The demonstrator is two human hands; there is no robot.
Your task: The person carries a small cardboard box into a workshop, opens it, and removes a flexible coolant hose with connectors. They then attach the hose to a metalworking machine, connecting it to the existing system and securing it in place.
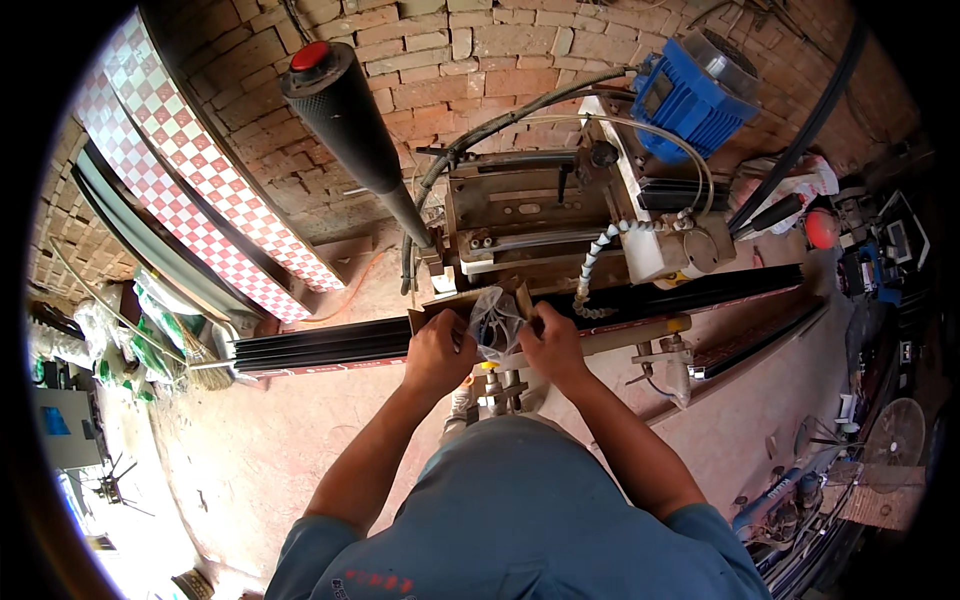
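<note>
Between my two hands sits a small open cardboard box (455, 301), its brown flaps standing up. A clear plastic bag (495, 325) bulges from it, with something dark and pale inside that I cannot make out. My left hand (438, 352) is closed at the box's left side, fingers curled next to the bag. At the right side my right hand (553, 346) is closed too, its fingers partly hidden by the box edge. The box is over a bundle of long black profiles (325, 345) that runs left to right in front of me.
Beyond the profiles stands a metal machine (520, 205) with a blue motor (695, 95) and a black handle (345, 120) with a red button. A segmented white hose (590, 265) hangs near my right hand. Checkered boards (200, 160) lean on the brick wall (480, 45).
</note>
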